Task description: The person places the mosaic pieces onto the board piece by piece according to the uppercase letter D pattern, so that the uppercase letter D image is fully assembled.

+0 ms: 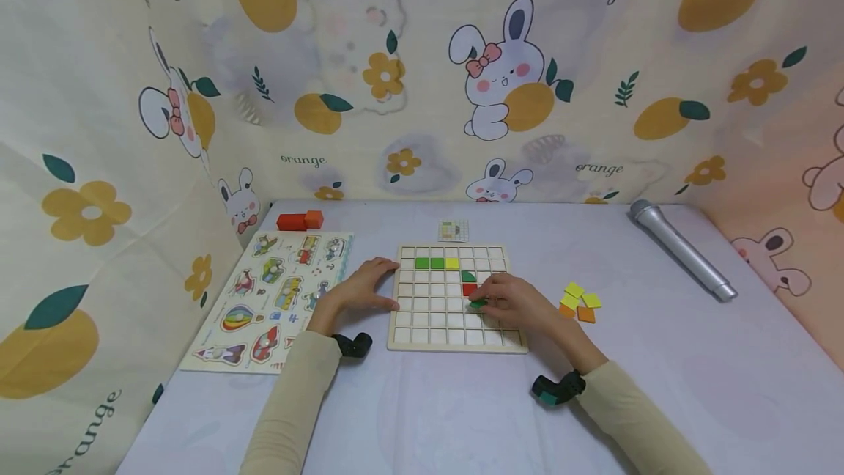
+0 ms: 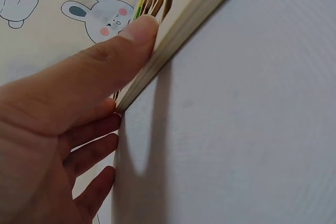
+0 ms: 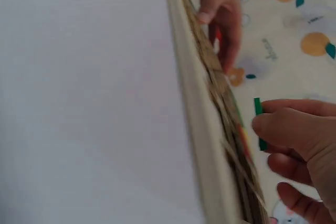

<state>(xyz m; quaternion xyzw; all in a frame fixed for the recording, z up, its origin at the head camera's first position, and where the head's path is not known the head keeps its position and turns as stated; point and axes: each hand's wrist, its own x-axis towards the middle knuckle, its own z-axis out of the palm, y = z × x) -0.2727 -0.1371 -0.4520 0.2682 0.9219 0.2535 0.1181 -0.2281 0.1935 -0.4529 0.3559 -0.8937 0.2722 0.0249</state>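
A wooden grid board lies on the table between both hands. My left hand rests at its left side, the thumb and fingertips against the edge with the fingers extended. Over the right part of the board, my right hand pinches a small green tile between thumb and finger, just below a red square tile. Above that red tile is a green rounded tile. Two green squares and a yellow square fill adjoining cells in an upper row.
Loose yellow tiles and orange tiles lie right of the board. A small pattern card is behind it. On the left are a picture puzzle board and red blocks. A silver microphone lies at the back right.
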